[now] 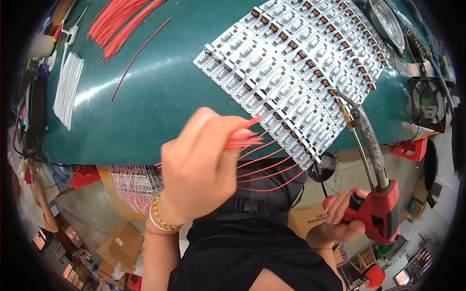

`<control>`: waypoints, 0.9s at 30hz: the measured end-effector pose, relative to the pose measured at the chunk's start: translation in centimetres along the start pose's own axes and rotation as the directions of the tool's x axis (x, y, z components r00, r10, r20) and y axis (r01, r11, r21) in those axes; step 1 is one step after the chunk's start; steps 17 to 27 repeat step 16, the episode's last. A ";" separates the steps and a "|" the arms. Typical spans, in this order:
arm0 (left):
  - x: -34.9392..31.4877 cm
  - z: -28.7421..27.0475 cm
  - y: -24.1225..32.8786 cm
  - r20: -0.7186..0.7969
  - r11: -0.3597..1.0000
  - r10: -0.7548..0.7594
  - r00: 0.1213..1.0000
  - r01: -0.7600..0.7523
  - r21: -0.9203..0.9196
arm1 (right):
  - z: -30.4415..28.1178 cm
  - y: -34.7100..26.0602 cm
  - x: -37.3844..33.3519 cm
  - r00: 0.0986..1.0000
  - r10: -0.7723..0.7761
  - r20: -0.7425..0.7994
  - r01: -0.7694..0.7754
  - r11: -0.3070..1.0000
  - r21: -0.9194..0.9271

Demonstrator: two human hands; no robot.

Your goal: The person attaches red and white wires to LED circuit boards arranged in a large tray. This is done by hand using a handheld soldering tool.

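Note:
A bundle of short red wires (246, 139) is pinched in my left hand (199, 162), close to the lower left edge of a panel of small silver circuit boards (286, 72). Several curved red wires (264, 167) run from that edge toward me, passing behind the hand. My right hand (343, 216) grips the red handle of a trigger-type soldering gun (383, 211). Its long metal barrel and thin brass feed tube reach up over the panel's right side. The tip is over a row of boards with dark and orange parts; whether it touches them I cannot tell.
On the green table (160, 97) lie red wire bundles (124, 24), a single red wire (140, 60) and a white wire bundle (69, 92). A metal dish (385, 24) and black fan (429, 104) stand at right. Wired boards (136, 186) sit below the table edge. Another person's arm (44, 208) shows far left.

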State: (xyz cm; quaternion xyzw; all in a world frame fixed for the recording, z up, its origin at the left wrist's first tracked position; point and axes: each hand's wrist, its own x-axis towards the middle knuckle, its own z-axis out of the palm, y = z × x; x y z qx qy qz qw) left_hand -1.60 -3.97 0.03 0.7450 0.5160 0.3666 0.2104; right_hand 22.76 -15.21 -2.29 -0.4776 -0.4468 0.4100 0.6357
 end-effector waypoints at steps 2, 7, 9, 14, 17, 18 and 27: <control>-0.1 0.1 0.3 0.096 0.998 -0.058 0.994 0.056 0.015 | 0.3 -0.1 -0.1 1.000 -0.004 0.000 0.004 1.000 -0.007; -0.6 0.6 0.5 0.026 0.964 -0.211 0.977 0.213 -0.161 | -0.3 0.0 -0.2 0.998 -0.016 0.069 0.015 1.000 0.018; -0.9 0.6 0.4 0.038 0.910 -0.346 0.937 0.345 -0.231 | -0.3 0.7 -0.3 0.997 -0.009 0.075 0.006 0.999 0.031; -0.2 0.3 0.3 0.039 0.977 -0.204 0.978 0.206 -0.055 | 0.1 0.6 -0.1 0.997 0.019 0.069 -0.022 0.999 0.040; -0.1 0.1 0.4 0.081 0.973 -0.224 0.971 0.228 -0.042 | 0.0 0.6 -0.1 0.997 0.026 0.067 -0.029 0.999 0.043; -0.1 0.1 0.4 0.081 0.973 -0.224 0.971 0.228 -0.042 | 0.0 0.6 -0.1 0.997 0.026 0.067 -0.029 0.999 0.043; -0.1 0.1 0.4 0.081 0.973 -0.224 0.971 0.228 -0.042 | 0.0 0.6 -0.1 0.997 0.026 0.067 -0.029 0.999 0.043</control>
